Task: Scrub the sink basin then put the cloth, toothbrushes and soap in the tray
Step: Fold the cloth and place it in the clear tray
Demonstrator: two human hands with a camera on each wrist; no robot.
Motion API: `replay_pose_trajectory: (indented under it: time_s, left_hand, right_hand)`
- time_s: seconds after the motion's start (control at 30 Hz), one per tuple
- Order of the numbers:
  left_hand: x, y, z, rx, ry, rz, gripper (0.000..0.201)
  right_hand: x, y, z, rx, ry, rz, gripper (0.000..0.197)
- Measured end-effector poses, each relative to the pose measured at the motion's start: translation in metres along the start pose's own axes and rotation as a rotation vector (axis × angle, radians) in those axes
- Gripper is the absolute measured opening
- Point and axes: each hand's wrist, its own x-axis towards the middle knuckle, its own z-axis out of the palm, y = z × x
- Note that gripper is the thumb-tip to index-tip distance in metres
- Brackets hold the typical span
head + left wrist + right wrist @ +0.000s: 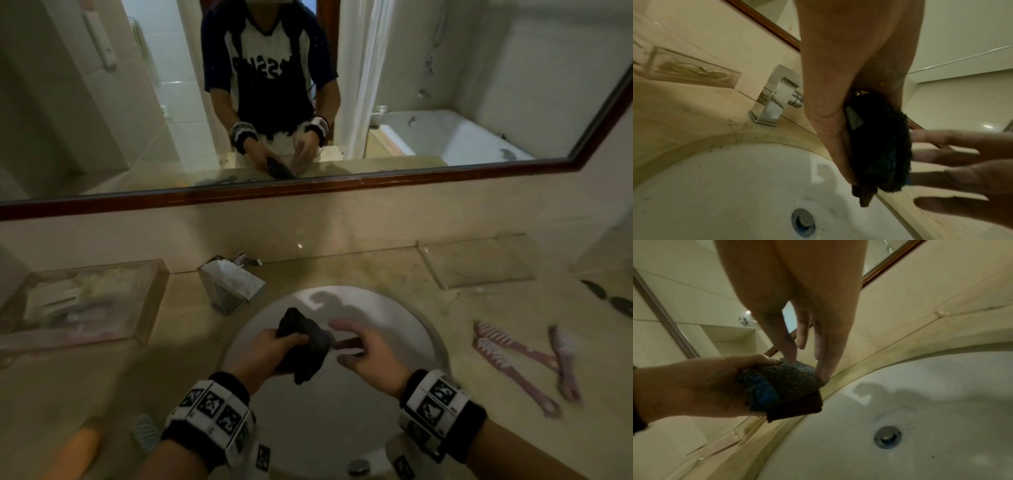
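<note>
My left hand (274, 346) grips a bunched dark cloth (303, 342) above the white sink basin (394, 322). In the left wrist view the cloth (879, 146) hangs from my curled fingers over the drain (803, 222). My right hand (359, 346) is open beside it. In the right wrist view its straight fingertips (824, 371) touch the cloth's (785, 381) top edge. Three pink toothbrushes (513, 356) lie on the counter right of the basin. A clear, empty-looking tray (476, 263) sits at the back right. An orange bar-like shape (85, 442) lies blurred at the front left.
A chrome faucet (229, 284) stands behind the basin on the left. A second clear tray (150, 294) with several items sits at the far left. Two dark objects (606, 296) lie at the far right. A mirror (102, 120) runs along the wall.
</note>
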Motion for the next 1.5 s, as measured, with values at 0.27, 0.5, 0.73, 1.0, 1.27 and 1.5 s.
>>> replay_pose_trajectory:
  time_s: [0.27, 0.5, 0.73, 1.0, 1.27, 1.5]
  left_hand:
    - [-0.001, 0.018, 0.029, 0.045, -0.163, 0.19, 0.036]
    - [0.011, 0.042, 0.069, 0.043, -0.155, 0.214, 0.052]
    - [0.042, 0.07, 0.138, 0.152, -0.138, 0.305, 0.031]
    - [0.086, 0.108, 0.228, 0.233, -0.142, 0.496, 0.058]
    - [0.149, 0.154, 0.288, 0.165, -0.033, 0.547, 0.049]
    - [0.195, 0.155, 0.299, 0.367, 0.114, 0.529, 0.059]
  right_hand:
    - [0.003, 0.014, -0.023, 0.155, -0.001, 0.226, 0.067]
    - [0.003, 0.024, -0.07, 0.554, -0.028, 0.211, 0.04]
    - [0.007, 0.05, -0.154, 0.435, 0.054, 0.216, 0.038]
    - [0.022, 0.091, -0.255, 0.366, 0.038, 0.199, 0.032]
    - [0.078, 0.099, -0.332, 0.35, 0.274, 0.176, 0.042]
    - [0.114, 0.113, -0.363, 0.08, 0.146, 0.067, 0.053]
